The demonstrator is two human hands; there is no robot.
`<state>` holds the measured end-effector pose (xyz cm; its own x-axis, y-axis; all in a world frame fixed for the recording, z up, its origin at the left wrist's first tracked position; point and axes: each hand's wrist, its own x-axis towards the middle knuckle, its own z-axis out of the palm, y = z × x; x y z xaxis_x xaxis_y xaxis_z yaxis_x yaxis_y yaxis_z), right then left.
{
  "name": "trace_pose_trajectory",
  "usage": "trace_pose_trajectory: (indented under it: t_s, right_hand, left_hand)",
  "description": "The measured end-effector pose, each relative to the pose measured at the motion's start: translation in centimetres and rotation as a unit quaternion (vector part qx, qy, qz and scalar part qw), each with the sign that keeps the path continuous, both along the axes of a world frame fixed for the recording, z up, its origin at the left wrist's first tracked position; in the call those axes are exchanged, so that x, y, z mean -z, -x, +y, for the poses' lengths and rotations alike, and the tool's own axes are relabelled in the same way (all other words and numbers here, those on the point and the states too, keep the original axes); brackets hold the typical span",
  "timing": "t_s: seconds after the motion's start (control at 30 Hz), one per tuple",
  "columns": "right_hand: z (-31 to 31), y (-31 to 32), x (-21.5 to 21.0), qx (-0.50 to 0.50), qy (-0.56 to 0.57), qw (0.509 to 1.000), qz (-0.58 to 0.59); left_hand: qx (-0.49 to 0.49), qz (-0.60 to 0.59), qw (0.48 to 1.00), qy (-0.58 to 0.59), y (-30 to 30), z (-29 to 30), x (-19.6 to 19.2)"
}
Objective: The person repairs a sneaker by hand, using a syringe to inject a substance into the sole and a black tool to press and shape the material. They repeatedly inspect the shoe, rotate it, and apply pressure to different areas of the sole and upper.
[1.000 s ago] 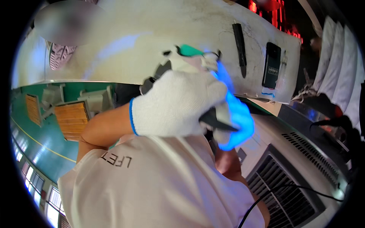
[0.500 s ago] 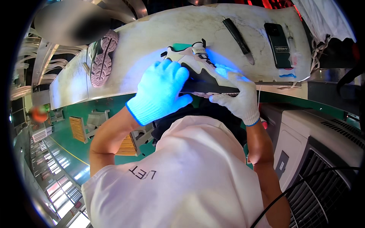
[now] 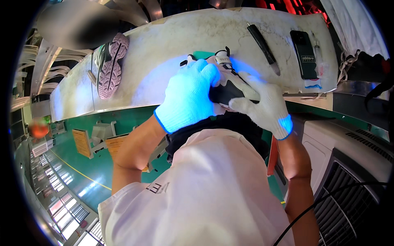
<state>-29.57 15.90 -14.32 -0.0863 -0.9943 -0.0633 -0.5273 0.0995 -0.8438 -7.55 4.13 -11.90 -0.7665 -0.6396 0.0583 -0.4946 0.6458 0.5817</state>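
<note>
At the near edge of the worktable (image 3: pixel 160 45) lies a white and black sneaker (image 3: pixel 225 93) with a green lining and dark laces. My left hand (image 3: pixel 188 94), in a knit glove lit bright blue, grips the heel end with its fingers curled over the upper. My right hand (image 3: pixel 264 102), in a white knit glove, wraps round the toe end, its thumb on the near side. Both hands cover much of the shoe, and most of its sole is hidden.
Another sneaker (image 3: pixel 110 67) rests on its side at the left, pink sole showing. A black-handled knife (image 3: pixel 262 47), a dark phone (image 3: pixel 303 55) and a thin syringe-like tool (image 3: pixel 317 53) lie to the right. A grey ventilated machine (image 3: pixel 336 156) stands by my right arm.
My left hand has shifted right and farther over the sneaker. The right hand has closed farther round the toe, and the sneaker has turned so less of its sole edge shows.
</note>
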Motion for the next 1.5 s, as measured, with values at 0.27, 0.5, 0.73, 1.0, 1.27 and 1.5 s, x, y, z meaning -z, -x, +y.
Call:
trace_pose_trajectory:
  t_s: [0.27,0.5,0.73,1.0,1.27,1.5]
  right_hand:
    - [-4.7,-1.1,-3.4,-0.046,-0.145,0.985,-0.081]
    - [-1.9,-3.5,-0.8,0.14,0.036,0.989,0.032]
    - [-1.8,-3.4,1.7,0.186,0.136,0.972,0.046]
    - [-12.7,-3.7,3.3,0.1,-0.071,0.808,-0.577]
    - [-9.8,-2.8,5.2,0.061,0.083,0.761,-0.641]
    - [-7.6,-1.0,-1.6,-0.086,0.248,0.912,-0.314]
  left_hand:
    - [-0.005,0.003,1.0,-0.009,0.1,-0.6,0.0]
    - [-0.003,0.371,0.773,-0.514,-4.7,-5.8,3.1]
    - [-0.076,0.155,0.985,0.0,-12.0,-4.7,5.8]
    - [0.075,0.036,0.993,0.084,-8.8,-8.6,-6.7]
    - [0.027,-0.106,0.99,0.094,-1.9,-4.3,-13.4]
    - [0.009,-0.115,0.989,0.096,-0.6,-3.1,-14.2]
